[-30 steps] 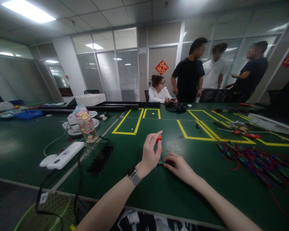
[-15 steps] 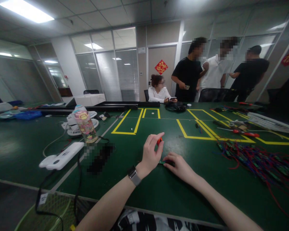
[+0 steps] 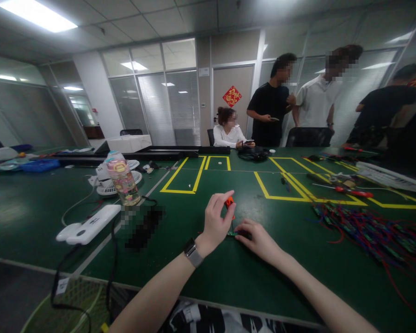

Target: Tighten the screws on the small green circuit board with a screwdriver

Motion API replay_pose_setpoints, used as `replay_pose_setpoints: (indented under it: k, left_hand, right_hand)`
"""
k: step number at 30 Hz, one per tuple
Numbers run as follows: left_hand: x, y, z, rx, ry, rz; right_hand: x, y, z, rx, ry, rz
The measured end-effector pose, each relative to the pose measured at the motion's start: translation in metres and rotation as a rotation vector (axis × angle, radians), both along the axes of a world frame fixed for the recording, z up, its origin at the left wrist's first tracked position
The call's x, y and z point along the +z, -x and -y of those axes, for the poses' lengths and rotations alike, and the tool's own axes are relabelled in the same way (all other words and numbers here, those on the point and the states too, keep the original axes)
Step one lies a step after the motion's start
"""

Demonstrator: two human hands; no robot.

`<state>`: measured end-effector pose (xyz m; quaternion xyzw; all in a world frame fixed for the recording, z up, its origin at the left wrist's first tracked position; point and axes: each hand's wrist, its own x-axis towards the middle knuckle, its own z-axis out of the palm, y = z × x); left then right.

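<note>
My left hand is closed around a small screwdriver with an orange handle, held upright with its tip down on a small green part on the green table. My right hand lies low on the table with its fingertips pressed on that part, pinning it. A watch sits on my left wrist.
A heap of red, blue and green wired parts lies at the right. A bottle, a small fan and a white device stand at the left. Red screwdrivers lie among yellow tape boxes. One person sits and three stand at the far side.
My hands stay in place, the screwdriver handle shifting only slightly. The standing people at the far side have moved; the one in white stepped to the right.
</note>
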<state>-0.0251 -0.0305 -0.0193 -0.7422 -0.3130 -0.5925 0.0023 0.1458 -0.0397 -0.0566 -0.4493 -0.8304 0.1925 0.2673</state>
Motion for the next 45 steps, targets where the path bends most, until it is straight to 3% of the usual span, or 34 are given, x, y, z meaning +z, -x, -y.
replay_pose_setpoints:
  k: [6,12,18,24,29,35,41,45]
  left_hand:
    - [0.0001,0.0001,0.0001,-0.034,0.017,0.015]
    - [0.0006,0.0011,-0.0016,0.029,0.001,0.012]
    - [0.0032,0.0016,-0.0006,-0.017,0.010,0.021]
    - [0.0038,0.0033,-0.0024,0.041,0.007,0.017]
    - [0.0029,0.0022,-0.0014,-0.018,0.023,0.020]
    - [0.0026,0.0022,-0.0025,0.052,-0.009,0.012]
    - [0.0027,0.0015,-0.0017,0.015,0.027,0.005]
    - [0.0020,0.0020,-0.0027,0.059,0.003,0.003]
  right_hand:
    - [0.0005,-0.0005,0.0002,-0.002,0.006,0.008]
    - [0.0003,0.0001,0.0000,-0.005,-0.007,0.020]
    - [0.0002,0.0003,-0.0003,-0.009,-0.005,0.042]
    - [-0.0006,-0.0005,-0.0008,-0.003,-0.002,0.030]
    - [-0.0003,-0.0015,-0.0009,0.003,0.001,0.027]
    - [-0.0004,-0.0010,-0.0006,-0.003,0.004,0.024]
    - [-0.0008,-0.0006,-0.0007,-0.004,-0.001,0.025]
    - [-0.0002,-0.0003,0.0000,-0.011,0.002,0.029]
